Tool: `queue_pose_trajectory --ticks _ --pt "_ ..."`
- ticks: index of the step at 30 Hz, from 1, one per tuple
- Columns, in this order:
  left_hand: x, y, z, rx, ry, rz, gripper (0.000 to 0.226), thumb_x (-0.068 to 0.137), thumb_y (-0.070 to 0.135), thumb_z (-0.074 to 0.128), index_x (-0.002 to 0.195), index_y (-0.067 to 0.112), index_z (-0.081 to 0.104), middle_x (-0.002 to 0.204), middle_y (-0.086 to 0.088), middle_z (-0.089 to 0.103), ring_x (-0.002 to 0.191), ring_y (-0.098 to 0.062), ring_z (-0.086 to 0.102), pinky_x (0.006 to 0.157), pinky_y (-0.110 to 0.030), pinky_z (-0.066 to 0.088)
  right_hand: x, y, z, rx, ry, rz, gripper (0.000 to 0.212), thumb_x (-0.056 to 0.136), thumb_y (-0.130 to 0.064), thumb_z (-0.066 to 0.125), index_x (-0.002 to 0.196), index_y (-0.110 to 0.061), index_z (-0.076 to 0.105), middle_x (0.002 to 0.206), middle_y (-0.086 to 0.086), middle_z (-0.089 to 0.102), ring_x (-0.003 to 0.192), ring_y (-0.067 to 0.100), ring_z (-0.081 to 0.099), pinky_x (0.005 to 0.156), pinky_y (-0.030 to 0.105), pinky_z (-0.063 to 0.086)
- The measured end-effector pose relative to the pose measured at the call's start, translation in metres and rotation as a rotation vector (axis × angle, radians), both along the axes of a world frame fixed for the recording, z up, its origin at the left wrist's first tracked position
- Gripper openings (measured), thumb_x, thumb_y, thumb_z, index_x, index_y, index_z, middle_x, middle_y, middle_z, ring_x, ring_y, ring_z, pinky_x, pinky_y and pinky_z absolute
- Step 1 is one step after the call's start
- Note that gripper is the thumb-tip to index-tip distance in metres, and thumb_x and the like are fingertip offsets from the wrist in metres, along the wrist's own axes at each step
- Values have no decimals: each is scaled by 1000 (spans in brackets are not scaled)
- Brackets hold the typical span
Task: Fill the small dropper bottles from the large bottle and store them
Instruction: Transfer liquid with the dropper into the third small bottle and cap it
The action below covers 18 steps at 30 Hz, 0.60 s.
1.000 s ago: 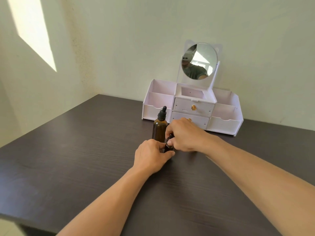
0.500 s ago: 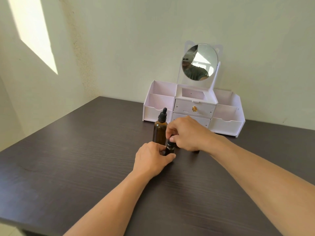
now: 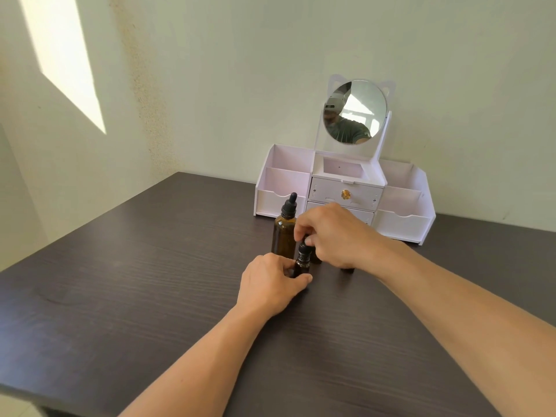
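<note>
A large amber dropper bottle (image 3: pixel 284 233) with a black dropper cap stands upright on the dark table. Just in front of it, a small dark dropper bottle (image 3: pixel 301 261) stands on the table. My left hand (image 3: pixel 270 284) grips its body from the left. My right hand (image 3: pixel 334 236) pinches its black dropper cap from above. Two more small dark bottles (image 3: pixel 347 269) are mostly hidden under my right hand; only their bases show.
A white organiser (image 3: pixel 403 218) with open side compartments, two shut drawers and a round mirror stands at the back against the wall. The dark wooden table (image 3: pixel 150 281) has its front edge near me and a wall at the left.
The right hand has risen slightly, so more of the small bottle's black cap shows beneath its fingers. The left hand keeps its grip on the bottle's body.
</note>
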State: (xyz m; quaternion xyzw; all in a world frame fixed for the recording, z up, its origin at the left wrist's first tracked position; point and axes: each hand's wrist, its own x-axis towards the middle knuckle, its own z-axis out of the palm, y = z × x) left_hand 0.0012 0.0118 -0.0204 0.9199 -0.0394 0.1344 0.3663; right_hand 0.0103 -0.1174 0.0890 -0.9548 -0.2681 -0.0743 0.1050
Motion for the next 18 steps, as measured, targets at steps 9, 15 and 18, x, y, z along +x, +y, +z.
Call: queue_pose_trajectory --ticks 9,15,18 --pt "-4 0 2 -36 -10 27 32 81 49 68 90 20 75 57 10 56 56 -7 54 55 -21 43 -5 -19 25 191 -184 -68 7 86 -21 63 86 -21 70 88 -2 68 85 17 59 78 34 50" --pt "-8 -2 3 -24 -20 119 37 79 52 69 108 28 74 83 8 72 77 -10 65 66 -25 52 -14 -36 -28 375 -153 -301 1 79 -22 70 78 -22 70 72 -5 68 73 16 63 76 33 54" --pt "-10 -2 5 31 -29 186 38 79 57 66 106 32 74 86 9 71 82 -11 65 70 -28 53 -15 -35 -58 404 -98 -391 2 77 -27 70 77 -27 69 72 -10 67 75 13 64 74 28 52"
